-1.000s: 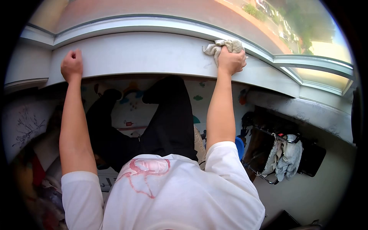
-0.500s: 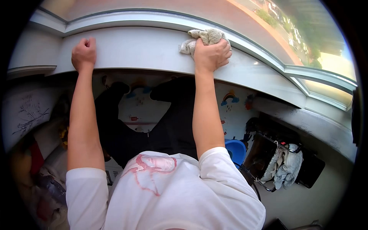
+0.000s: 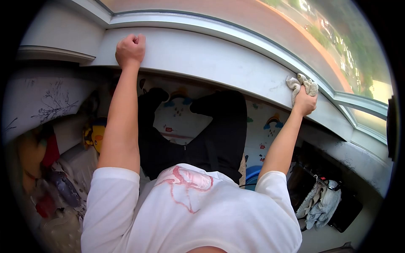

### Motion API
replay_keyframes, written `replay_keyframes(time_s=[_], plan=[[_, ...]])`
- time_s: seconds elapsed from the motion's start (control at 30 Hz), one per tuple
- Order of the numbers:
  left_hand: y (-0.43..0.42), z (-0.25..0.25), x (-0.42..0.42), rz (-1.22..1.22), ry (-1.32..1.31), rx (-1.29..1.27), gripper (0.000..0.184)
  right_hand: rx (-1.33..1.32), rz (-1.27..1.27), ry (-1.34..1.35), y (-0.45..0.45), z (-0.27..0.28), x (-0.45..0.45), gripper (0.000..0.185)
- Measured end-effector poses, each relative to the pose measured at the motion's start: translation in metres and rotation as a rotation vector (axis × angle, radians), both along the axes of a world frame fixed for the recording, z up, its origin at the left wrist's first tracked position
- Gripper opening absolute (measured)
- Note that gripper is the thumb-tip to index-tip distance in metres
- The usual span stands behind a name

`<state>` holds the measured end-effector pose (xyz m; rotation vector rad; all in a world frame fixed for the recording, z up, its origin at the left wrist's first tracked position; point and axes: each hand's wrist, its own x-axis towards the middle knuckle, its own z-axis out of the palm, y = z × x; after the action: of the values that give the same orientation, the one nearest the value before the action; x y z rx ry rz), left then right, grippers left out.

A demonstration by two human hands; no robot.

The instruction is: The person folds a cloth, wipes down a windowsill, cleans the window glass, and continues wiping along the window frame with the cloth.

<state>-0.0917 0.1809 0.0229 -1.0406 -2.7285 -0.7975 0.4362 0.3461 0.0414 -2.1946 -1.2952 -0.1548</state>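
Note:
A pale, crumpled cleaning cloth (image 3: 311,87) is bunched under my right hand (image 3: 305,102), whose fingers are wrapped round it. Hand and cloth press on the white windowsill (image 3: 202,52) toward its right end, beside the window frame. Some grey smudges show on the sill just left of the cloth. My left hand (image 3: 130,51) rests as a closed fist on the sill's left part, with nothing visible in it. Both arms are stretched forward.
Window glass (image 3: 236,14) runs along the sill's far side in its white frame (image 3: 190,20). Below the sill is a wall with rainbow pictures (image 3: 274,121). Grey cloths (image 3: 324,206) hang on a dark rack at lower right, and a blue basin (image 3: 254,172) is partly hidden.
My right hand has slid the cloth rightward along the sill, toward its right end. The view has shifted left, and my left fist stays closed on the sill.

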Motion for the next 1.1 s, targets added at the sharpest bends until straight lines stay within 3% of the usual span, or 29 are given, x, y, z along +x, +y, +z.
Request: replay_keyframes(time_s=[0.1,0.37,0.57,0.67,0.77,0.8,0.83,0.9,1.0,1.1], plan=[[0.0,0.0,-0.001,-0.013,-0.005,0.02,0.04,-0.037,-0.031,0.005,-0.009,0.004,-0.036,0.058],[-0.004,-0.004,-0.002,-0.064,0.0,0.119,0.044,0.132,0.617,0.012,-0.063,-0.005,-0.242,0.048],[-0.012,-0.019,-0.017,-0.167,-0.049,0.335,0.044,0.191,0.942,0.029,-0.098,-0.011,-0.373,0.041],[-0.016,-0.009,-0.017,-0.116,-0.269,0.589,0.04,0.131,1.112,0.013,-0.109,-0.007,-0.39,0.039],[-0.037,-0.02,-0.044,-0.138,-0.788,1.082,0.034,0.015,1.181,0.039,-0.109,0.004,-0.364,0.04],[-0.052,-0.013,-0.043,-0.217,-0.798,1.15,0.032,0.036,1.186,0.036,-0.11,0.006,-0.346,0.039],[-0.07,-0.006,-0.047,-0.217,-0.796,1.128,0.024,0.065,1.193,0.057,-0.108,0.006,-0.324,0.039],[-0.095,-0.008,-0.065,-0.166,-0.592,0.844,0.02,0.071,1.1,0.04,-0.104,0.01,-0.268,0.041],[-0.104,0.022,-0.061,-0.122,-0.133,0.295,0.027,0.032,0.855,-0.003,-0.087,0.003,-0.175,0.044],[-0.087,0.024,-0.07,-0.257,0.121,0.168,0.033,0.003,0.639,-0.04,-0.084,-0.007,-0.123,0.048]])
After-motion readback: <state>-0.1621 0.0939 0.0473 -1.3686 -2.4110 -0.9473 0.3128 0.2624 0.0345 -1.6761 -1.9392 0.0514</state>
